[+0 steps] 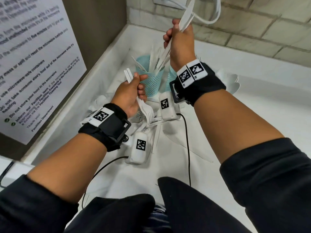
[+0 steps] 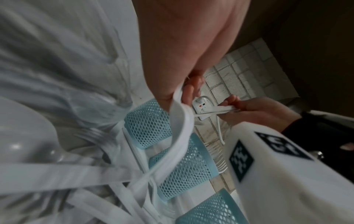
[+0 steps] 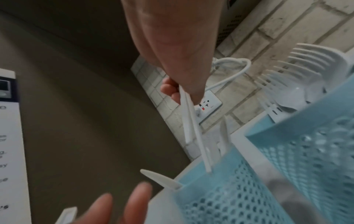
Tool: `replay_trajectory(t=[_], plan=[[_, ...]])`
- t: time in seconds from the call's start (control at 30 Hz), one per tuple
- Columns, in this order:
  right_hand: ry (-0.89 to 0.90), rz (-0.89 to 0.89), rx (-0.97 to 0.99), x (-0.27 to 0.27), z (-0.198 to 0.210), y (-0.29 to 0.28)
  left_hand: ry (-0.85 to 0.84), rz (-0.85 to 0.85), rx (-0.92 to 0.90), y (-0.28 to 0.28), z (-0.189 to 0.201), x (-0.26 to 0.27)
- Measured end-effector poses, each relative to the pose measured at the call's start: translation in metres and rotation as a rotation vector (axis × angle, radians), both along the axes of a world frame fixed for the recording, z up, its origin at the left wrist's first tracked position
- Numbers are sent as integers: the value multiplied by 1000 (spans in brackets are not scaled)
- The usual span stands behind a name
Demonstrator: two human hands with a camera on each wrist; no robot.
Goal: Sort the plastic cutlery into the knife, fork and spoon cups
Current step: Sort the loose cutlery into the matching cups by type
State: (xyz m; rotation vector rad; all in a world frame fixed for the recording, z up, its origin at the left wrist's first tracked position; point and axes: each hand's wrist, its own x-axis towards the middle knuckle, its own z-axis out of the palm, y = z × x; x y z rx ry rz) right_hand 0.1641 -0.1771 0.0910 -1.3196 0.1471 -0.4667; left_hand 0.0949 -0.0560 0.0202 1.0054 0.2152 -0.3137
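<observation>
My right hand point(image 1: 175, 34) is raised near the tiled wall and grips a bundle of white plastic knives point(image 1: 185, 15). Their lower ends dip into the leftmost blue mesh cup point(image 1: 152, 81), which holds more knives point(image 3: 223, 136). My left hand point(image 1: 138, 88) grips several white forks point(image 1: 147, 113), tines pointing down, just left of that cup. A second blue cup point(image 1: 172, 76) shows partly behind my right wrist. The left wrist view shows three cups in a row point(image 2: 149, 122), point(image 2: 184, 166), point(image 2: 210, 212). The cup beside the knife cup point(image 3: 316, 144) holds forks point(image 3: 296, 68).
Loose white cutlery point(image 1: 156, 122) lies on the white counter point(image 1: 252, 115) beneath my left hand. A printed notice point(image 1: 33, 64) covers the panel on the left. A wall socket point(image 3: 207, 103) with a white cable point(image 1: 207, 21) sits behind the cups. White cutlery heads point(image 1: 233, 81) fan out right of my right wrist.
</observation>
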Motion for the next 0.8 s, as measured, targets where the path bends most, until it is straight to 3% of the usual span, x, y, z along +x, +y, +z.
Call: replay_trajectory(t=[0.13,0.23,0.43,0.57,0.8], plan=[[-150,-51,28,0,11,4,45,-14,-35,2,-1,1],[-202,-48,-63,3,0,9,66,-31,-81,1,1,0],[74,125,-400,10,-55,12,81,-35,-162,3,2,-1],[183,149,-569,9,-54,10,51,-17,-170,5,3,-1],[-116,5,-645,-15,-25,-2,-26,-17,-299,11,11,2]])
